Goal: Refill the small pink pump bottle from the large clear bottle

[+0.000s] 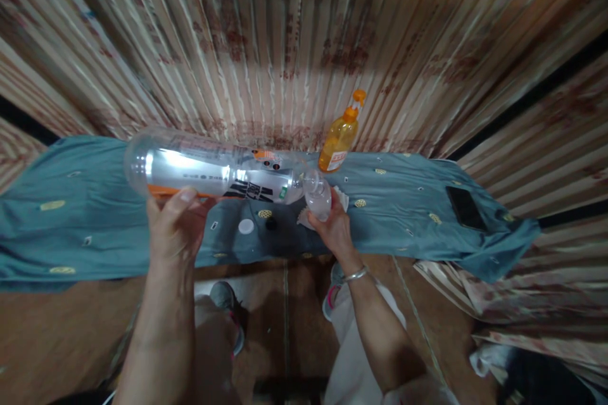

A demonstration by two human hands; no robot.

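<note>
My left hand (177, 223) grips a large clear plastic bottle (199, 168) with a silver and orange label. The bottle lies nearly level in the air, its neck pointing right. In my right hand (338, 231) is a small clear container (318, 197), its top against or just by the bottle's mouth; whether they touch I cannot tell. A pale crumpled cloth (342, 197) lies beneath and behind my right hand. Below the bottle's neck, a white round cap (246, 226) and a small black cap (270, 224) rest on the teal cloth (375, 228).
An orange-capped pump bottle of amber liquid (338, 142) stands beyond my right hand. At the right end lies a black phone (465, 208). Striped curtains (266, 44) hang behind and at the sides. My shoes are on the tiled floor (304, 342) below.
</note>
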